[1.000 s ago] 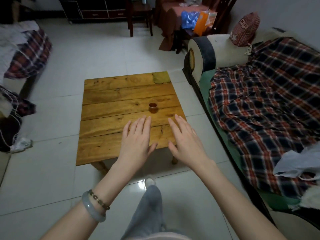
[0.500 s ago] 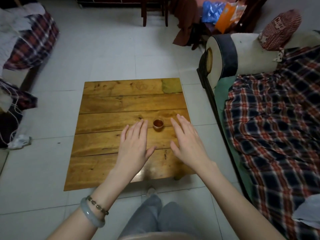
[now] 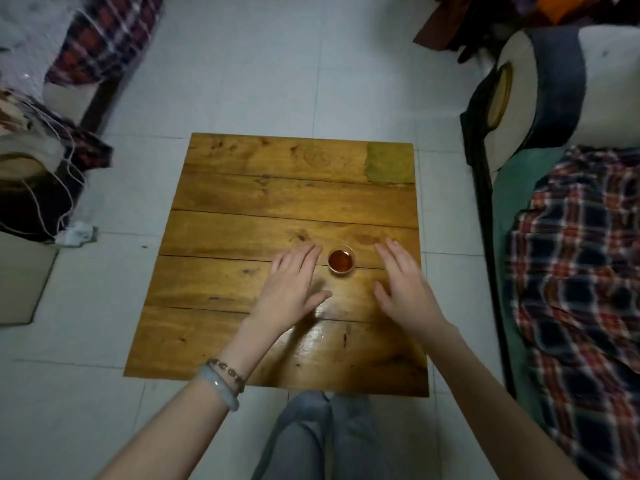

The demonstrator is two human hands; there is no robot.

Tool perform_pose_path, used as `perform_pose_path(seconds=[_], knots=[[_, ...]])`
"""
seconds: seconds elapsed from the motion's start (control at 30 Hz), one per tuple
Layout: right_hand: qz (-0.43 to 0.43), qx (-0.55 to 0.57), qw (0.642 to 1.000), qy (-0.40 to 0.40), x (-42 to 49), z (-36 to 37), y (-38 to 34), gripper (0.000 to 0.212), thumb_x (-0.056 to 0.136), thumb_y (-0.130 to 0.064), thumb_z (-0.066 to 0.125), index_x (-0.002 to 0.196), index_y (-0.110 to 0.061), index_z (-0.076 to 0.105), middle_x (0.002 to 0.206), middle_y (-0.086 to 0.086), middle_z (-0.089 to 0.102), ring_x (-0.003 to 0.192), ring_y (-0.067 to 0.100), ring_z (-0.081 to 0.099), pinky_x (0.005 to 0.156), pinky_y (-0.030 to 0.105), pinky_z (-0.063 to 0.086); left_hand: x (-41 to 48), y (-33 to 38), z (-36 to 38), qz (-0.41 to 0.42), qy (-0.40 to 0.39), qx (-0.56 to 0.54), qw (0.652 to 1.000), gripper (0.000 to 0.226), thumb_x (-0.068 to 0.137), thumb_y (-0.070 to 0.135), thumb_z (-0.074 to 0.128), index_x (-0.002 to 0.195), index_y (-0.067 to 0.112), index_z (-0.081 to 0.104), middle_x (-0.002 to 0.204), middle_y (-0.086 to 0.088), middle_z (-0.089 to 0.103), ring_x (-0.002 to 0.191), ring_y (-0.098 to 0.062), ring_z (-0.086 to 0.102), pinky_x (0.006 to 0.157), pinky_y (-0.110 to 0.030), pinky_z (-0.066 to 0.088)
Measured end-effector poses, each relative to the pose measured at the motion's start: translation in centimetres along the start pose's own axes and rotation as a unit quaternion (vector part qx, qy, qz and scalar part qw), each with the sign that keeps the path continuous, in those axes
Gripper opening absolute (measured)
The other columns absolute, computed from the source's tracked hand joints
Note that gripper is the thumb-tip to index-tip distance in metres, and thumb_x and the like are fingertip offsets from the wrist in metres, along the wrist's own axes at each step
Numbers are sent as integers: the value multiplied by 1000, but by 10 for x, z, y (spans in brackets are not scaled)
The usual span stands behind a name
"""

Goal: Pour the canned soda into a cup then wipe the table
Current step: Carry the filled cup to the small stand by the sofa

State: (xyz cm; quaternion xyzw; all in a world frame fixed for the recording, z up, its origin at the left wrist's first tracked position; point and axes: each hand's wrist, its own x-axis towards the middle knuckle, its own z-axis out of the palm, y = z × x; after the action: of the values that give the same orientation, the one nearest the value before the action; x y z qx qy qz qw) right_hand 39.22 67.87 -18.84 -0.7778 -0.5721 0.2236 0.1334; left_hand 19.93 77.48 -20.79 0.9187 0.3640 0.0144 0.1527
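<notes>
Amber soda [image 3: 340,260] in small clear cup [image 3: 352,268] on desk [image 3: 242,202] centre | I see left hand [image 3: 294,289], right hand [image 3: 403,289] flat, empty, flanking it | risk: finger nudge tips cup, spills | green cloth [image 3: 389,163] far corner

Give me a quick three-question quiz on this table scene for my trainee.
1. What does the cup hold?
2. True or false: the right hand grips the cup.
3. Where on the table does the green cloth lie? A near left corner; B far right corner; C centre.
Key: 1 reddish-brown liquid; 2 false, it and the left hand lie open beside the cup; 3 B.
</notes>
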Motion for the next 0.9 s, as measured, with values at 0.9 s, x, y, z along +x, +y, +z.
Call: perform_pose_path(seconds=[0.9], knots=[[68,287,954,-46,110,160,91,51,82,2,55,129,-17,53,127,-3,60,118,7,52,103,26,41,97,-23,176,-232,57,-360,902,74,63,36,85,122,18,45,107,13,59,95,0,55,73,-2,39]])
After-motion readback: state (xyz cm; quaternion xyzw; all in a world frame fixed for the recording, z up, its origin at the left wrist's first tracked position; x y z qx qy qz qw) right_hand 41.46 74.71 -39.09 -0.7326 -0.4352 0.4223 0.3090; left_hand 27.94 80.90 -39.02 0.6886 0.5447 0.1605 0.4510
